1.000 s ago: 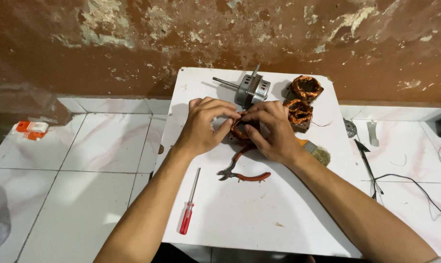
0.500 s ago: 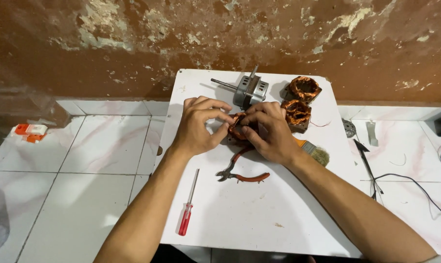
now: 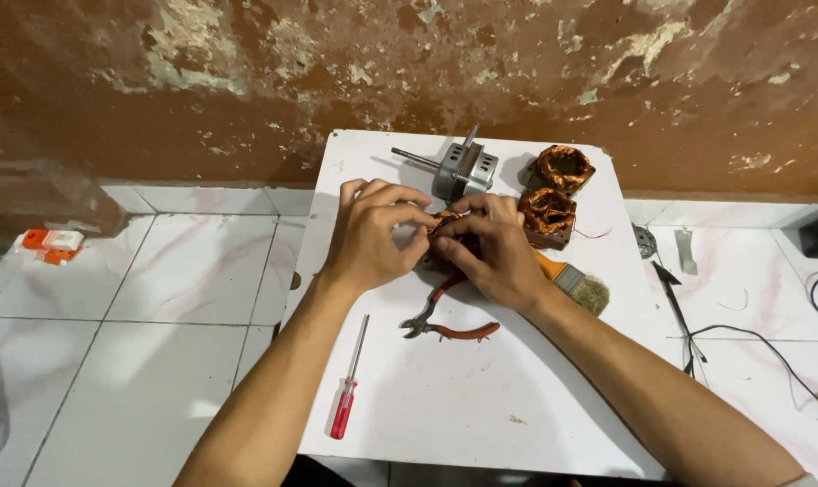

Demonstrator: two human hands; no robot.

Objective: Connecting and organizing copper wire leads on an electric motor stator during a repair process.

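Matt white board (image 3: 445, 406); bare-metal grey motor housing (image 3: 463, 171); glossy copper-wound coils (image 3: 547, 215); red translucent plastic-handled screwdriver (image 3: 344, 410); rough flaking brown wall (image 3: 246, 81).

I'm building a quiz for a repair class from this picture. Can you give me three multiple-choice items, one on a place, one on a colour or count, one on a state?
1. Where does the screwdriver lie?
A. on the white board, near the left forearm
B. on the floor tiles
C. on the metal motor housing

2. How many copper coil blocks sit at the board's far right?
A. one
B. two
C. four

3. What are the pliers doing?
A. gripped in the right hand
B. gripped in the left hand
C. lying unheld on the board

Key: 1 A, its red handle rests on the board. 2 B, two wound blocks sit side by side. 3 C, both hands pinch a small copper-wired part instead.
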